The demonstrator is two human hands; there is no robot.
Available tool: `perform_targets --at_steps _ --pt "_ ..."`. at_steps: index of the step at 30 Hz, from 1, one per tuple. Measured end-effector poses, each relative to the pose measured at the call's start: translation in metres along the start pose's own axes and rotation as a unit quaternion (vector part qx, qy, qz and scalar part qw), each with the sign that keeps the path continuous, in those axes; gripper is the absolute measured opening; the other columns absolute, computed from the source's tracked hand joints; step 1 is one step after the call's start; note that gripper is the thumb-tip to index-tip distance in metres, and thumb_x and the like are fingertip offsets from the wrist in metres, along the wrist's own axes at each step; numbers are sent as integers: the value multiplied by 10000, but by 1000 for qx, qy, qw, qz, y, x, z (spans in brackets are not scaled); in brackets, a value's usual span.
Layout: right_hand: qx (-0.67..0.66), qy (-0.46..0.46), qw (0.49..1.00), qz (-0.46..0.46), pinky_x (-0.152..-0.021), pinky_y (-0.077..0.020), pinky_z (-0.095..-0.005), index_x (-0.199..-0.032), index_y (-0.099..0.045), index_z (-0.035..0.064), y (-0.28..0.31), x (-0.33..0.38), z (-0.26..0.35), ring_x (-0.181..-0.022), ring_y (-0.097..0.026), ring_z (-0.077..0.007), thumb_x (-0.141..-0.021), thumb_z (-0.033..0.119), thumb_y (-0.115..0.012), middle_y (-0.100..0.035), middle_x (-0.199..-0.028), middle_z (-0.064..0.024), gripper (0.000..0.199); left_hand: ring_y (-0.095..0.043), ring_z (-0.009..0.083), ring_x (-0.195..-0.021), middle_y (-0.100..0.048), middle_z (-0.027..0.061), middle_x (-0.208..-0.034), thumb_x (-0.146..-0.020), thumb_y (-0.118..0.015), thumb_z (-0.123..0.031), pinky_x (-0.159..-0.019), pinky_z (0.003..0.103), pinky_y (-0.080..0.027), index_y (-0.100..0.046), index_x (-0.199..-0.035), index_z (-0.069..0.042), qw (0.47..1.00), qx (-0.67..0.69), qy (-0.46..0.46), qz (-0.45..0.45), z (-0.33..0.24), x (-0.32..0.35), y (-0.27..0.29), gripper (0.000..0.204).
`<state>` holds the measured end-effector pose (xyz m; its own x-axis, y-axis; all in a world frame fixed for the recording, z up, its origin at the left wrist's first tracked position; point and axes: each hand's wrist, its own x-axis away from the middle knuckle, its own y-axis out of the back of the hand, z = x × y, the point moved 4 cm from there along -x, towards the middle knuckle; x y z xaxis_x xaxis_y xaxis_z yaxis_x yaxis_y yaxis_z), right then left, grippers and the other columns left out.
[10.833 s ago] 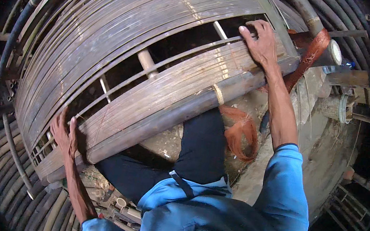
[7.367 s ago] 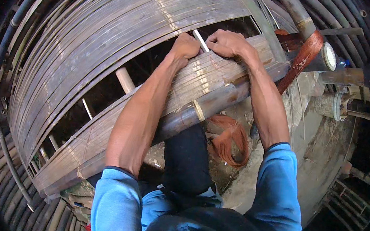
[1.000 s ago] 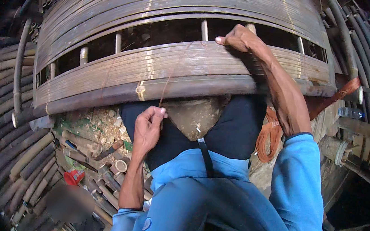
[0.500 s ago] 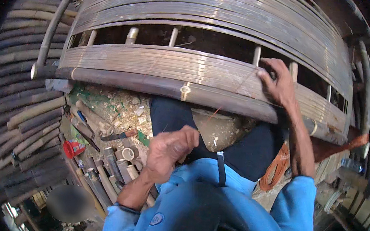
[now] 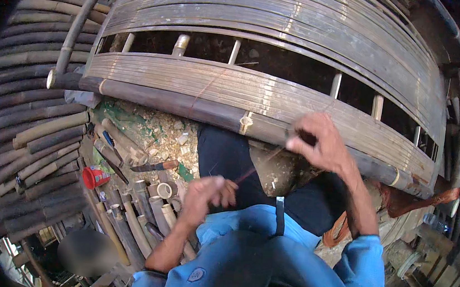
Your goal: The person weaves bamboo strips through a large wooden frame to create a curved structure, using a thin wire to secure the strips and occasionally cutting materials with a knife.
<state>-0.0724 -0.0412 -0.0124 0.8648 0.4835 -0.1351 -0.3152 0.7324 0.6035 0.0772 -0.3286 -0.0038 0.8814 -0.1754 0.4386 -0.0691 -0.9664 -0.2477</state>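
A thin reddish string slants up between my hands, over my lap. Its lower end runs into my left hand, which is closed on it and slightly smeared by motion. Higher up, my right hand is at the near edge of a slatted bamboo panel, thumb and fingers curled together where the string meets them. The panel's near edge is a thick dark bamboo pole. Another strand of reddish string crosses the slats further left.
Bamboo poles are stacked at the left. Cut bamboo pieces, a knife and a red cup lie at lower left. A coil of orange string is by my right leg. Uprights flank the panel.
My right hand has come down and left from the slats to the near pole's edge. My left hand has shifted slightly lower, still holding the string. The view has shifted a little.
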Motion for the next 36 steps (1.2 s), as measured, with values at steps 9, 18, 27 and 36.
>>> perform_targets --at_steps 9,18,27,36 --pt "48 -274 958 68 -851 -571 -531 -985 -839 60 -45 -156 -42 -896 -761 -439 -955 630 -646 -766 -872 -266 603 -595 217 -1057 -674 107 -1148 -994 -734 -437 -1036 382 -441 -690 -1218 30 888 -282 -84 -353 22 -93 168 519" --pt "164 -280 946 -5 -860 -582 -539 -961 -851 96 -56 -149 -29 -893 -753 -450 -960 624 -641 -763 -854 -256 568 -668 84 -882 -788 40 -1001 -1042 -701 -287 -772 250 -505 -784 -1029 -46 970 -151 -75 -175 -17 -90 173 255" --pt "79 -323 943 15 -899 -586 -481 -1068 -842 92 -56 -152 -35 -954 -769 -399 -933 602 -695 -782 -941 -247 547 -480 409 -1470 -697 244 -1309 -1095 -544 -200 -1302 546 -269 -663 -847 -12 887 174 -412 -112 -163 41 324 334" --pt "9 -163 983 -81 -773 -579 -428 -1034 -804 5 -75 -221 -5 -788 -724 -245 -991 434 -699 -761 -832 -161 444 -413 78 -723 -677 43 -1108 -1086 -592 -149 -664 264 -374 -661 -1331 74 938 41 -293 -178 -214 -59 285 338"
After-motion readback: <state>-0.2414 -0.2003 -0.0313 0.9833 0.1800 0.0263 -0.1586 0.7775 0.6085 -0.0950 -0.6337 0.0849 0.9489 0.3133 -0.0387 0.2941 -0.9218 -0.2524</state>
